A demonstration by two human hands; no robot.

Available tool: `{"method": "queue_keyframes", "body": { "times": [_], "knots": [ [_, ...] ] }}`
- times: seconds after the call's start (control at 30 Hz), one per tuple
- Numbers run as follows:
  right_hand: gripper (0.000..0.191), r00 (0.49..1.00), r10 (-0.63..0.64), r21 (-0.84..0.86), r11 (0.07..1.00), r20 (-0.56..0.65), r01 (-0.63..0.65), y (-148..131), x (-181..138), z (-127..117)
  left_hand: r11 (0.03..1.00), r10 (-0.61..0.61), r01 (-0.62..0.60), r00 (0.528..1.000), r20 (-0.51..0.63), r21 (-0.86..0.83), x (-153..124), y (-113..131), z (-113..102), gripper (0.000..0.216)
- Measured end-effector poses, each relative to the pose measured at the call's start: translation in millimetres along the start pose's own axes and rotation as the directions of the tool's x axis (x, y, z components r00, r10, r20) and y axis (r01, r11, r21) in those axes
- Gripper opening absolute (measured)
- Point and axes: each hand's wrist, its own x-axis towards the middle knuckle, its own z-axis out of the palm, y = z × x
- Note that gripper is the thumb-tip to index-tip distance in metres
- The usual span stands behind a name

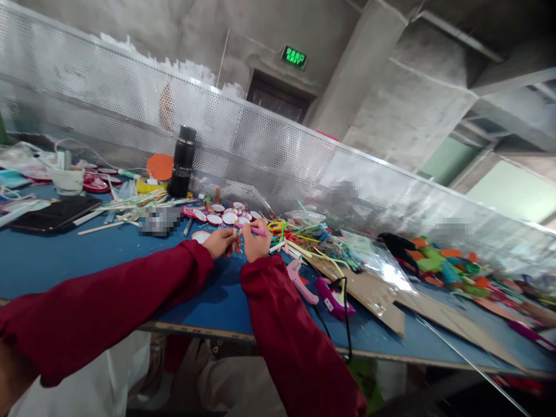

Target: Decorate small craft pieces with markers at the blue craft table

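Over the near middle of the table, my right hand (257,242) is closed around a pink pen-like tool (257,230), its tip pointing left. My left hand (222,243) pinches a small, thin, pale piece (235,238) right at that tip; its exact kind is too small to tell. Both hands almost touch. Several round white discs with red rims (230,217) lie just behind them, and one more white disc (200,236) sits beside my left hand. A pink glue gun (300,284) rests to the right of my right wrist.
A tangle of coloured cords (324,243), a purple box (333,298) with a black cable, and cardboard (369,295) lie to the right. Leftward are wooden sticks (139,202), a black bottle (182,162), a dark tablet-like slab (54,214) and a white cup (68,180). A perforated metal screen (269,150) stands behind.
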Motion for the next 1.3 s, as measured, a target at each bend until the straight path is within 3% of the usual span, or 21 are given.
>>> {"method": "queue_keyframes", "body": {
  "times": [1.3],
  "knots": [
    [0.018, 1.0, 0.012, 0.041, 0.999, 0.0, -0.012, 0.7, 0.0, 0.6, 0.999, -0.018, 0.017, 1.0, 0.017, 0.032, 0.0, -0.2, -0.3, 0.027]
  ]
}}
